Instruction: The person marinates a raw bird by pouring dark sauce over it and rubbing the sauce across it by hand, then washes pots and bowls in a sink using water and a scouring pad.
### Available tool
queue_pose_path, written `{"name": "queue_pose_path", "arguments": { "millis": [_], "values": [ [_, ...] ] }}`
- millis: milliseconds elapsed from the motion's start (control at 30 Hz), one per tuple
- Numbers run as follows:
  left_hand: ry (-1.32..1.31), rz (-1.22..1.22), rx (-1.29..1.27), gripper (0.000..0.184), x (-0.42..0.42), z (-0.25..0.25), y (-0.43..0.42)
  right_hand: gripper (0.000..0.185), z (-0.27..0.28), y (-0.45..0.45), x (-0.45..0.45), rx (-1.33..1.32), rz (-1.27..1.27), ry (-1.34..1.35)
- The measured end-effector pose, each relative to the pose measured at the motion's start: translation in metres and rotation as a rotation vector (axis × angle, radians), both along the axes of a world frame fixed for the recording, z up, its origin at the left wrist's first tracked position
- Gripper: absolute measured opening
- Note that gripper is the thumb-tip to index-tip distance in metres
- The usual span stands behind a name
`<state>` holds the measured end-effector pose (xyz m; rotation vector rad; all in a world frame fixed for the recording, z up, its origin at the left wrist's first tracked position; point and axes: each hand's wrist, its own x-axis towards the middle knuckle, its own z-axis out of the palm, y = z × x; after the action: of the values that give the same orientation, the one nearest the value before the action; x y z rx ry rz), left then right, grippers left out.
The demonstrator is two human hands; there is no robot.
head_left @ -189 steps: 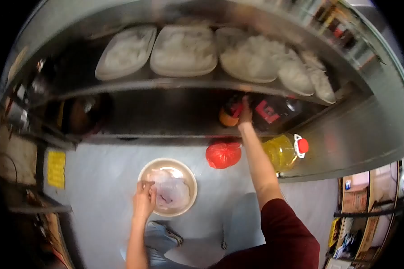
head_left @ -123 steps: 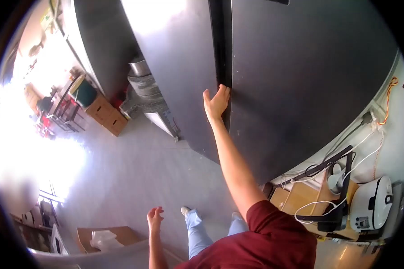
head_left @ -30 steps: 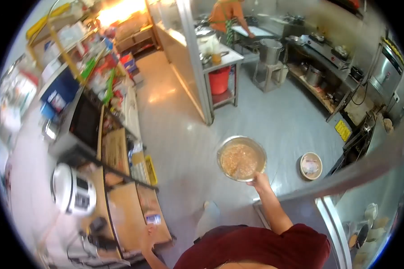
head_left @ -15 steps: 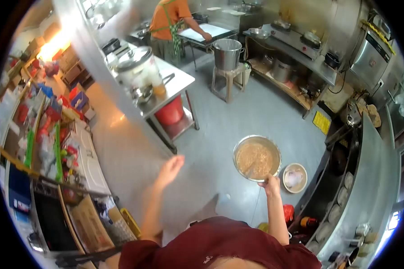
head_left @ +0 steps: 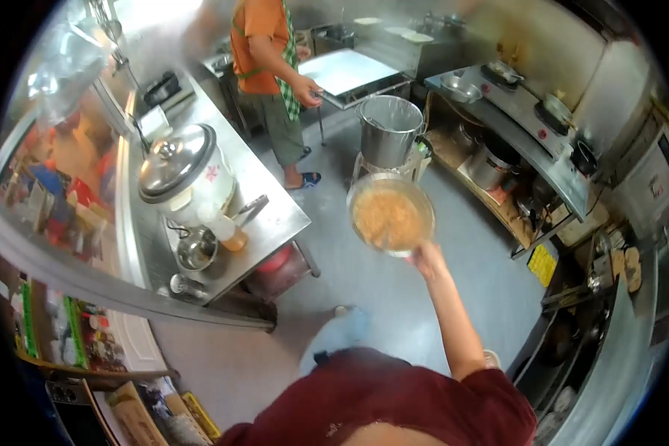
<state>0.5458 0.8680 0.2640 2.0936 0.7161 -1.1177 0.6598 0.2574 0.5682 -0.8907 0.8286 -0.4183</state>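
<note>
My right hand (head_left: 428, 260) grips the near rim of a round metal bowl (head_left: 427, 207), holding it out at arm's length. Inside the bowl lies a wet, light-brown mixture (head_left: 383, 214), with what may be a utensil dipped into it. The bowl is slightly blurred. Just beyond it in the view, a tall metal pot (head_left: 385, 149) with a thin lining over its rim sits on a stool (head_left: 360, 169). Nowhere in this view does my left hand appear.
To the left, a steel table (head_left: 281, 217) carries a large lidded cooker (head_left: 186, 175), a small metal bowl (head_left: 196, 249) and a bottle (head_left: 227, 232). A person in an orange shirt (head_left: 264, 48) stands by a flat tray (head_left: 349, 70). Burners (head_left: 543, 130) line the right counter.
The view has moved forward, nearer the pot and steel table. My right arm has stretched farther out with the bowl. My left hand has left the view. The other person stands more upright.
</note>
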Motion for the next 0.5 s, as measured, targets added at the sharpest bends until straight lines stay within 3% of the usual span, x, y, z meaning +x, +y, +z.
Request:
{"name": "queue_pose_path", "arguments": {
  "millis": [67, 133, 233, 300, 400, 500],
  "values": [
    [-0.159, 0.24, -0.186, 0.029, 0.076, 0.013, -0.062, 0.017, -0.009, -0.048, 0.074, 0.003, 0.122, -0.004],
    [-0.315, 0.415, -0.384, 0.029, 0.152, 0.058, -0.138, 0.016, 0.014, -0.079, 0.142, -0.006, 0.189, -0.012],
    [-0.445, 0.355, -0.519, 0.028, 0.235, 0.118, -0.214, 0.021, 0.027, -0.128, 0.236, -0.04, 0.269, -0.044],
    [-0.494, 0.344, -0.519, 0.025, 0.265, 0.12, -0.239, 0.021, 0.032, -0.154, 0.293, -0.045, 0.323, -0.065],
    [-0.591, 0.573, -0.419, 0.025, 0.251, 0.123, -0.262, 0.019, 0.037, -0.192, 0.365, -0.089, 0.383, -0.041],
    [-0.564, 1.082, -0.215, 0.025, 0.167, 0.069, -0.276, 0.02, 0.054, -0.227, 0.422, -0.153, 0.46, -0.012]
  ]
}}
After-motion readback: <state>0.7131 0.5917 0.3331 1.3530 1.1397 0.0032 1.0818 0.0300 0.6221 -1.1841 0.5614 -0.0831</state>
